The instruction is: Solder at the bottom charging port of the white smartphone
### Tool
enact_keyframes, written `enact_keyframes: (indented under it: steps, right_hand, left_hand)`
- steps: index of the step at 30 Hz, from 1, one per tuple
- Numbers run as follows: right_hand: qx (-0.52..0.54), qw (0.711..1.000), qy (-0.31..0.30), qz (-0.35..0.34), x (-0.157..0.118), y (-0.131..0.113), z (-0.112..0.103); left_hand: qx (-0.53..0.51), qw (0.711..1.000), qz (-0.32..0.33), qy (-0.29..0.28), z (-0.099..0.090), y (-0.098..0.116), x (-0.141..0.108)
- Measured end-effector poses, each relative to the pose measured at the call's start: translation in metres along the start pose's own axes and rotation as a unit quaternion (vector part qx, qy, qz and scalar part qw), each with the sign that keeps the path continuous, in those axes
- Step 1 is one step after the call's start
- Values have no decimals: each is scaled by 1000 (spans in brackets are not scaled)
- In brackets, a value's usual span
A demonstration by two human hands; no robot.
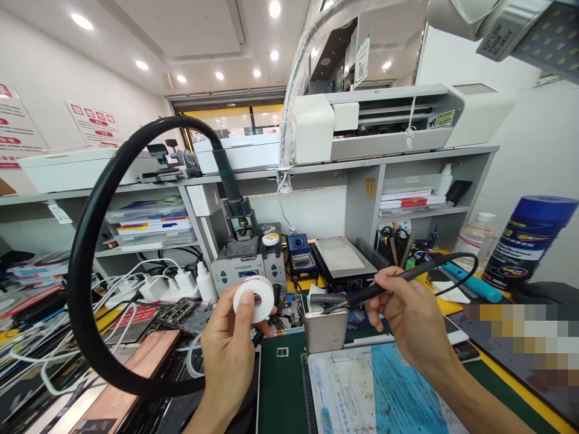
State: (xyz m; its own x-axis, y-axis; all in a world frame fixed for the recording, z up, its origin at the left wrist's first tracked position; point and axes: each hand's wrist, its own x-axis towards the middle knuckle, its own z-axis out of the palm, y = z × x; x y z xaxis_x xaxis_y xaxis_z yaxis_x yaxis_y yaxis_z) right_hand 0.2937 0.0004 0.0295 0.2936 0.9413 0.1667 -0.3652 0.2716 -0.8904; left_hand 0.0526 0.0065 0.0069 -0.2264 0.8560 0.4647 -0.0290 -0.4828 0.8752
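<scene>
My left hand [233, 343] pinches a small white spool [254, 299] between thumb and fingers, its round face turned toward me. Whether any wire comes off it cannot be seen. In my right hand [407, 313] is a black soldering iron [384, 284], held like a pen and pointing left, with its cable [452, 259] trailing right. Its front end is over the top of a gold phone [325, 333] that stands on edge at the mat; whether they touch is unclear. Behind my left wrist passes a thick black hose [84, 241], which loops up to a hot air station [248, 271].
A green mat [281, 392] and a stained blue-and-white sheet [362, 392] lie in front. Phones and white cables [122, 295] crowd the left. Behind are a soldering station [301, 256] and a flat heating plate [344, 259]. A blue-capped spray can [527, 241] stands right.
</scene>
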Motion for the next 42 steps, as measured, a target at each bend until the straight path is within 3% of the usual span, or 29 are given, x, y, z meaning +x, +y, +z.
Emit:
enact_keyframes:
  steps: [9,42]
  right_hand:
    - [0,1000,1,2,-1,-1,1]
    - [1,1000,-4,2,-1,-1,0]
  left_hand:
    - [-27,1000,-8,1,0,-2,-1]
    - [35,999,9,-3,3,4,-3]
